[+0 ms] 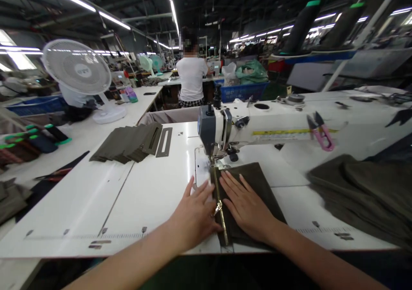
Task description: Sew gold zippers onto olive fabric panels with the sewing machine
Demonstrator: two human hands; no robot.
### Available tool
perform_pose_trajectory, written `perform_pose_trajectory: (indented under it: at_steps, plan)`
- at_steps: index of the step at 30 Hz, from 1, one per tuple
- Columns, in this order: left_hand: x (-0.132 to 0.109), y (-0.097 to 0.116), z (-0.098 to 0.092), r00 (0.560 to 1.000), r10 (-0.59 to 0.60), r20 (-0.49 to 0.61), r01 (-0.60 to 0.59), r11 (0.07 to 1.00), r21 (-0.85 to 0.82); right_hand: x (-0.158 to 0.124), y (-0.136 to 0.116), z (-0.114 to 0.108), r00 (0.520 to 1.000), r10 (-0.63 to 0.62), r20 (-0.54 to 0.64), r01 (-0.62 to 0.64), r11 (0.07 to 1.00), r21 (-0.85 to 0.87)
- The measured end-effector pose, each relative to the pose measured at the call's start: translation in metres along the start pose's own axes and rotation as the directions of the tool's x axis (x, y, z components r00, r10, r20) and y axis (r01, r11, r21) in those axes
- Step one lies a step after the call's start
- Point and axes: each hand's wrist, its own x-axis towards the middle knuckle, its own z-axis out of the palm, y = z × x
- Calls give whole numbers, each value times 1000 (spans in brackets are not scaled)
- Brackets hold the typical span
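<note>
A dark olive fabric piece point(252, 178) lies on the sewing machine bed, with a brass-toothed zipper point(222, 223) along its left edge. The zipper's far end runs up under the presser foot point(213, 161). My right hand point(246, 202) rests flat on the fabric beside the zipper, fingers stretched out. On the zipper's left side, my left hand point(195, 215) is open, its fingers apart and its thumb touching the tape. The metal zipper slider point(219, 206) shows between my two hands. Part of the left fingertips' contact with the tape is hidden.
Left of the needle are a stack of olive fabric pieces point(128, 142) and a slotted template point(164, 142). Pink thread snips point(322, 131) sit on the machine arm point(283, 122). More olive cloth point(363, 195) lies right. A fan point(77, 69) and a person point(192, 77) are beyond.
</note>
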Motion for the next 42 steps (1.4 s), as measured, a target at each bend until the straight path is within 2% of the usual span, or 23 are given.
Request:
perform_pose_trajectory:
  at_steps: [3, 5, 7, 9, 10, 12, 13, 15, 19, 22, 27, 32, 36, 42]
  plan:
    - [-25, 16, -1, 993, 110, -36, -115, 974, -197, -1, 3, 5, 999, -25, -43, 24, 1000, -10]
    - [-27, 7, -6, 990, 114, -85, -133, 955, -266, -2, 5, 10, 996, -46, -76, 45, 999, -21]
    - [-15, -23, -16, 989, -11, -145, -15, 983, -181, -3, 6, 16, 993, -64, -102, 61, 997, -37]
    - [1, -66, -29, 957, -234, -169, 246, 968, 49, -4, 8, 22, 989, -81, -122, 74, 996, -56]
    - [9, -87, -35, 936, -300, -182, 320, 943, 90, -4, 9, 23, 988, -85, -132, 78, 995, -61]
    - [18, -116, -41, 911, -368, -186, 395, 909, 135, -5, 10, 25, 986, -87, -144, 79, 995, -58]
    - [18, -121, -40, 904, -386, -182, 413, 899, 146, -6, 10, 25, 986, -83, -144, 76, 996, -52]
    - [10, -111, -31, 908, -386, -162, 411, 896, 167, -6, 11, 24, 990, -67, -127, 63, 997, -39]
    - [-30, -51, -6, 960, -255, -119, 274, 943, 187, -3, 8, 12, 998, -21, -58, 21, 1000, -9]
    - [-57, -29, -1, 984, -168, -59, 175, 970, 169, 0, 6, 0, 1000, -8, -14, 8, 1000, 6]
    - [-72, -36, 5, 999, -28, -22, 31, 989, 146, 1, 3, -13, 999, -9, 42, 7, 999, 49]
    - [-75, -38, 7, 994, -73, -84, 82, 991, 109, 5, 3, -16, 999, 28, 39, -30, 998, 55]
    - [-75, -38, 4, 998, 5, -63, 1, 995, 97, 11, 3, -14, 999, 31, 9, -31, 999, 16]
    - [-86, -49, 35, 981, 192, 10, -189, 959, 211, 14, 8, -17, 999, 34, 9, -34, 996, 87]
